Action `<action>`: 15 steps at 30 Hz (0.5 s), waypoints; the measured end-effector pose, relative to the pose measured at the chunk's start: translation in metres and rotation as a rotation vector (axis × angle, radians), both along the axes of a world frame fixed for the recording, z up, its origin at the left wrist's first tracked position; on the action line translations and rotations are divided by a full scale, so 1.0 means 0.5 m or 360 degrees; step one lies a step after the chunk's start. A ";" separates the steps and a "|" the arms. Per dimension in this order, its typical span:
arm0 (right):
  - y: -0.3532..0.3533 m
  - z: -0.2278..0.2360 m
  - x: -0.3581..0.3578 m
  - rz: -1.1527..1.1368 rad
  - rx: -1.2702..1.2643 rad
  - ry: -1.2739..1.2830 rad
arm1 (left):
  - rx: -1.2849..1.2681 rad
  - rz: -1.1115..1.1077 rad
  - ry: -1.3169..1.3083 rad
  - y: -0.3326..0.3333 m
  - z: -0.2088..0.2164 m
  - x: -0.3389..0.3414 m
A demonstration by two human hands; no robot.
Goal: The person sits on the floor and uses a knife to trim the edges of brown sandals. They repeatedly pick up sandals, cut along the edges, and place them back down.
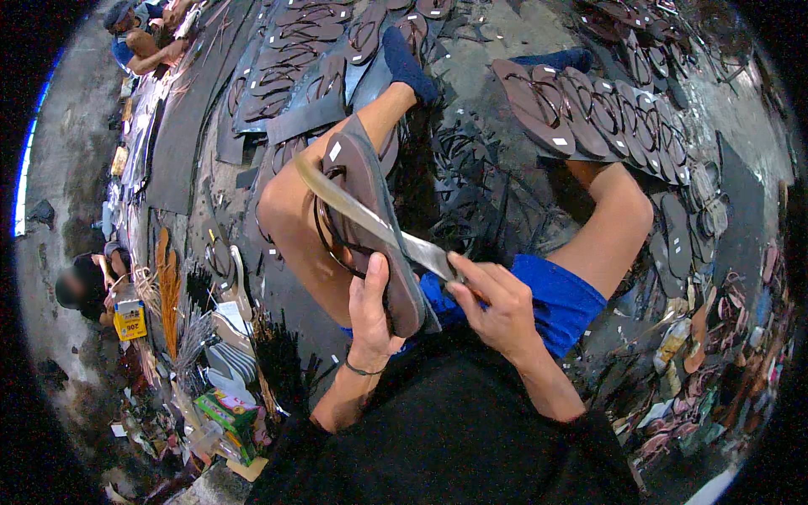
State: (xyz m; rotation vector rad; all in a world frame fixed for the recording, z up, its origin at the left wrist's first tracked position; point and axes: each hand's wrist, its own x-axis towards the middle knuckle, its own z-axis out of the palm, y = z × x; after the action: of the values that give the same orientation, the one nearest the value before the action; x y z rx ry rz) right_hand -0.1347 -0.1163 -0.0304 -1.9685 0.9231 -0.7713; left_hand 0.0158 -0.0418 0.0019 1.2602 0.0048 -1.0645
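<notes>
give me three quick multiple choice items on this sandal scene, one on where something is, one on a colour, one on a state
1. Where does the row of overlapping brown sandals lie?
A. on the floor beyond the person's right knee
B. in the person's lap
C. stacked under the left hand

2. What colour are the person's shorts?
A. red
B. blue
C. white

3. How is the long knife held?
A. lying loose on the floor
C. tucked under the left hand
B. gripped by the right hand, blade laid across the brown sandal that the left hand holds

Answers:
1 A, the row lies on the floor past the bent right knee.
2 B, blue cloth shows at both thighs.
3 B, right fingers close on the handle end and the blade crosses the sandal.
</notes>
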 end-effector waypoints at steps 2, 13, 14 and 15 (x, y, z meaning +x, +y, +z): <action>-0.018 0.006 0.040 -0.0071 -0.0020 0.0035 | 0.0038 0.0092 0.0101 -0.012 0.013 -0.011; -0.142 0.064 0.041 0.0291 0.1085 -0.0112 | -0.0142 -0.0657 -0.0776 0.035 -0.006 0.007; -0.122 0.064 0.045 0.0192 0.0922 -0.0261 | -0.0271 -0.0562 -0.0541 -0.002 0.016 0.032; -0.102 0.068 0.050 0.0096 0.0746 -0.0409 | -0.0430 -0.0367 0.0117 -0.049 0.034 0.068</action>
State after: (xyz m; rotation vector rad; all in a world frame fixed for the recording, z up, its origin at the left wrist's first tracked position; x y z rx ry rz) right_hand -0.1099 -0.1675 0.0035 -1.4452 0.7993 -0.6809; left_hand 0.0500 -0.0663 0.0190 0.9922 -0.2263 -1.2637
